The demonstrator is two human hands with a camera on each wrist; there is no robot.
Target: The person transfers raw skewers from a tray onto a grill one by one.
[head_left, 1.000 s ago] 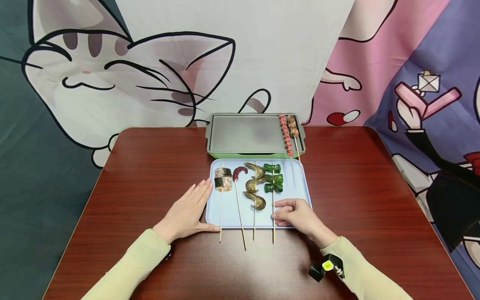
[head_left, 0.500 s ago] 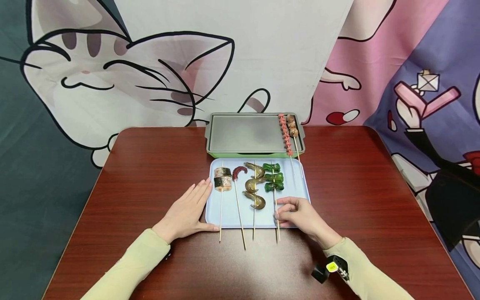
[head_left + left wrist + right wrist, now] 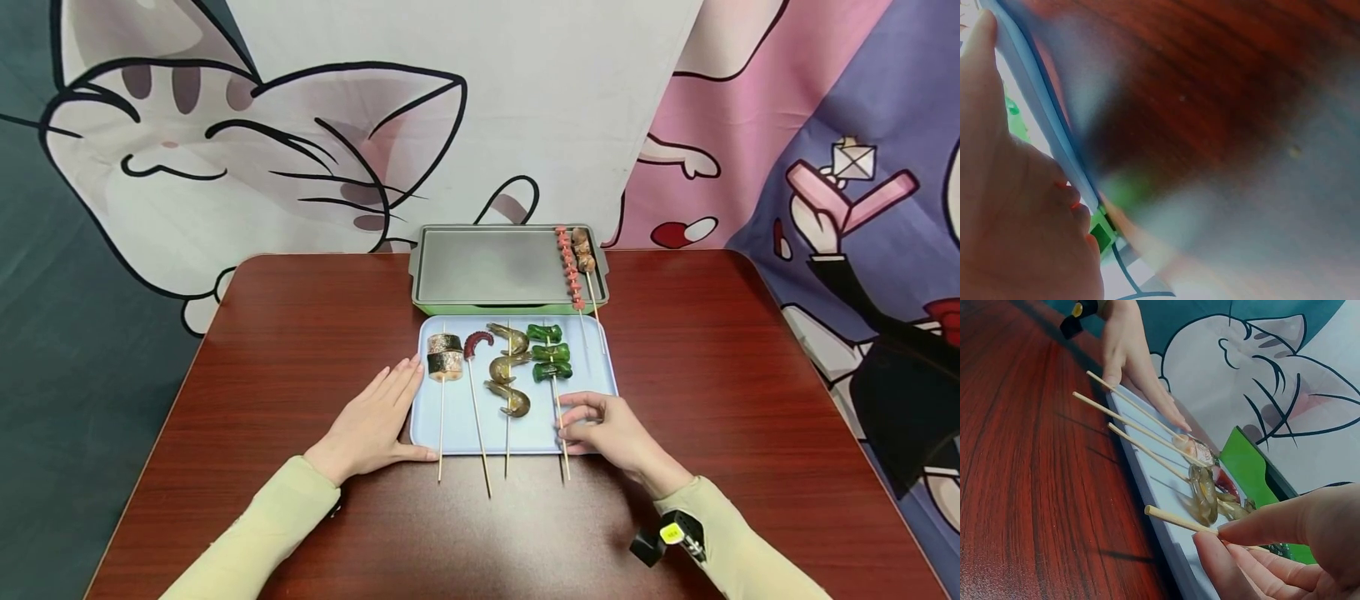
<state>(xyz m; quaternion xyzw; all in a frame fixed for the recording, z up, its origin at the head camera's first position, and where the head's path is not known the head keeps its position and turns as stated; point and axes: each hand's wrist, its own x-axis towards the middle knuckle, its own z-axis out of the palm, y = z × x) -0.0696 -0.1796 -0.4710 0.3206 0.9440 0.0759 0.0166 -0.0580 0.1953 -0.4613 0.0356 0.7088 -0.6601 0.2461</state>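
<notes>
Thumb and fingers of the right hand (image 3: 611, 432) pinch a green skewer (image 3: 551, 353) by its stick. Left of these fingers, a shrimp skewer (image 3: 501, 369), tentacle skewer (image 3: 472, 343) and fish-like skewer (image 3: 446, 364) are still on a blue tray (image 3: 535, 427), the left hand (image 3: 375, 423) straight-fingered against its edge. Ahead, a pink skewer (image 3: 571, 272) and brown skewer (image 3: 586, 263) already lie on a grill plate (image 3: 487, 267).

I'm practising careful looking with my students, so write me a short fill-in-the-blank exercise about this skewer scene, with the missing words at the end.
1. The right hand pinches a skewer of ____-coloured food.
2. The left hand touches a tray that is light ____.
3. The shrimp skewer carries ____ shrimp.
4. In the head view, the pink skewer lies on the griddle's ____ side.

Missing words: green; blue; three; right.
</notes>
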